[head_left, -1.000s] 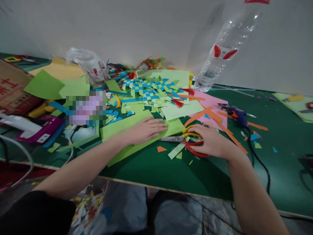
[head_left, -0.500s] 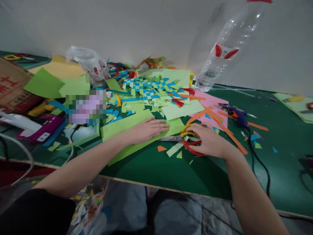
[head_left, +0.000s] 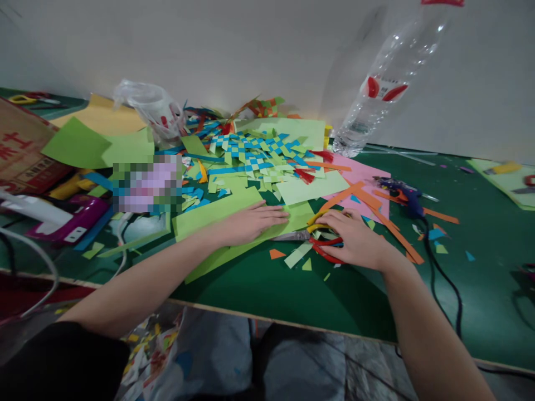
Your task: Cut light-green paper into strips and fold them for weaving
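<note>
My left hand [head_left: 254, 224] lies flat with fingers stretched on a sheet of light green paper [head_left: 217, 220], pressing it to the table. My right hand [head_left: 355, 239] holds a pair of scissors [head_left: 309, 235] with one yellow and one red handle, fingers and thumb at the loops. The handles are spread, and the blades point left at the paper's lower right edge, just below my left fingertips. Part of the blades is hidden by the paper. Small scraps and a pale green strip [head_left: 298, 255] lie beside the scissors.
Woven blue-green paper pieces [head_left: 254, 150] pile up behind my hands. A plastic bottle [head_left: 388, 89] stands at the back right, near a glue gun [head_left: 412, 200] with a black cord. Orange strips [head_left: 376, 206] lie on pink paper [head_left: 363, 167]. At left are a cup [head_left: 156, 111] and a cardboard box [head_left: 25, 145].
</note>
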`<state>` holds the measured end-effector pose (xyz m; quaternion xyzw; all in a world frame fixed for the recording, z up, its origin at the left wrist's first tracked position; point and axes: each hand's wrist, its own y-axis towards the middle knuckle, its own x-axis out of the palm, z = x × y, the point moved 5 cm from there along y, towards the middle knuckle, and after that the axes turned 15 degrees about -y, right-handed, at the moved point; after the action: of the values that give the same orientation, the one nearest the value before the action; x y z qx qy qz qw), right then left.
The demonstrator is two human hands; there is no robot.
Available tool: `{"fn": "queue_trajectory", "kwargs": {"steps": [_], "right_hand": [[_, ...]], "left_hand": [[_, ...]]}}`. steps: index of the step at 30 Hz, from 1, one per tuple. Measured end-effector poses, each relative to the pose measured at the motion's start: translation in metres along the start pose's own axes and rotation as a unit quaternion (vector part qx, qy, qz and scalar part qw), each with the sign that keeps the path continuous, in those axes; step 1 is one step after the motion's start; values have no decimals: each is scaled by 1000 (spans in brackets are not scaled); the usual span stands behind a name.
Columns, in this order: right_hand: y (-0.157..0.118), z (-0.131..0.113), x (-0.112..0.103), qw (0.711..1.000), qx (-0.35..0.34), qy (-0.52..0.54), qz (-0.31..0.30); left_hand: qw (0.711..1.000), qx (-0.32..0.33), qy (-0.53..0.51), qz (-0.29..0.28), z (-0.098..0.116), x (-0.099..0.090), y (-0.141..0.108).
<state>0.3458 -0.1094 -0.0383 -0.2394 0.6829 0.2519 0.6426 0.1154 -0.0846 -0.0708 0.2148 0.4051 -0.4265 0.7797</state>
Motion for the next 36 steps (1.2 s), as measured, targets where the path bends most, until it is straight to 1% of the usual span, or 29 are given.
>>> {"fn": "queue_trajectory", "kwargs": {"steps": [5, 10, 13, 17, 24, 31, 36], "right_hand": [[-1, 1, 1, 1000, 1, -5, -3], [-3, 5, 5, 1000, 0, -3, -21], [-3, 5, 5, 1000, -3, -1, -19], [-2, 1, 2, 1000, -5, 7, -10], [-1, -8, -3, 1000, 4, 6, -11], [0, -10, 2, 999, 3, 18, -28], [2, -11, 4, 999, -2, 24, -28]], "left_hand": [[1000, 12, -3, 8, -1, 0, 0], [1000, 10, 7, -3, -2, 1, 0], [1000, 16, 11, -1, -1, 1, 0], [1000, 13, 9, 4, -1, 1, -1], [1000, 23, 13, 7, -4, 2, -2], [1000, 24, 16, 9, -4, 3, -1], [1000, 19, 11, 7, -2, 2, -1]]}}
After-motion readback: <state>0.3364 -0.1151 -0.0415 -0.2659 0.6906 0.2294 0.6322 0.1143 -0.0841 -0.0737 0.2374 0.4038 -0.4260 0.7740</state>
